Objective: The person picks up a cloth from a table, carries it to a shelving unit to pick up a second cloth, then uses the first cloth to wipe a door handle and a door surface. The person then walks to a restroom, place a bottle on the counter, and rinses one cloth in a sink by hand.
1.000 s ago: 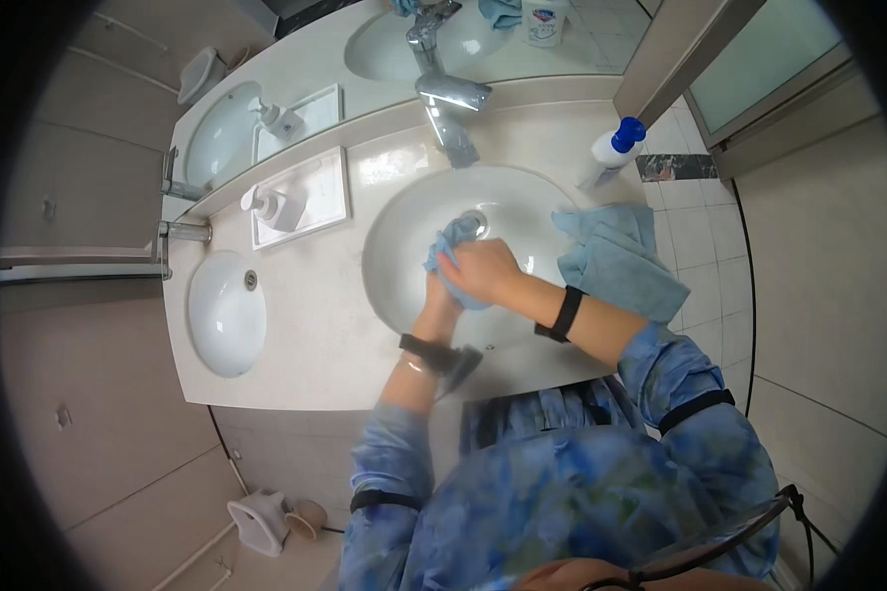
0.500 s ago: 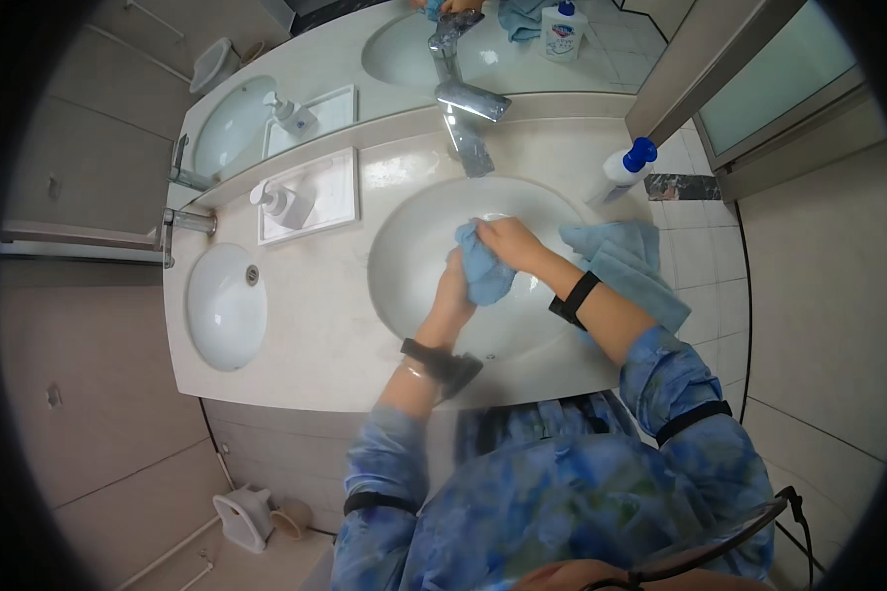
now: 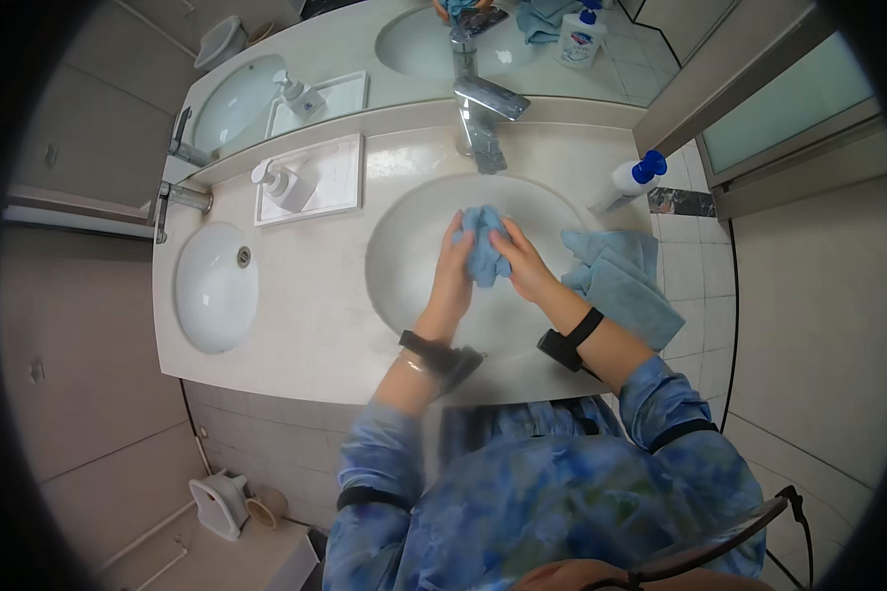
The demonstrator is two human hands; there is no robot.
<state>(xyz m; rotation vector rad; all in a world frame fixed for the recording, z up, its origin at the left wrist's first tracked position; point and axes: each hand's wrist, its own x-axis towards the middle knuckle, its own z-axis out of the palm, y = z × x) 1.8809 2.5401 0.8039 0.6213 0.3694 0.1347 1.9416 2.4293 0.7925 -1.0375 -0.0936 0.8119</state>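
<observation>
A bunched light blue cloth [image 3: 484, 258] is squeezed between my two hands above the large oval sink [image 3: 394, 266]. My left hand [image 3: 453, 264] presses on its left side, and my right hand [image 3: 524, 264] grips it from the right with the fingers bent over it. The chrome faucet [image 3: 481, 138] rises just beyond the hands, its spout over the back of the sink. A second blue cloth [image 3: 621, 286] lies folded on the counter by the sink's right rim, close to my right forearm.
To the right of the faucet stands a white pump bottle with a blue top [image 3: 629, 182]. A white tray [image 3: 340, 177] at the left holds a white soap dispenser [image 3: 284, 187]. Further left is a smaller sink [image 3: 207, 305] with its own faucet [image 3: 182, 200]. A mirror [image 3: 350, 59] runs along the back.
My right hand has moved from the top of the cloth down to its right side. The cloth has turned and been gathered into a more compact bundle between both hands.
</observation>
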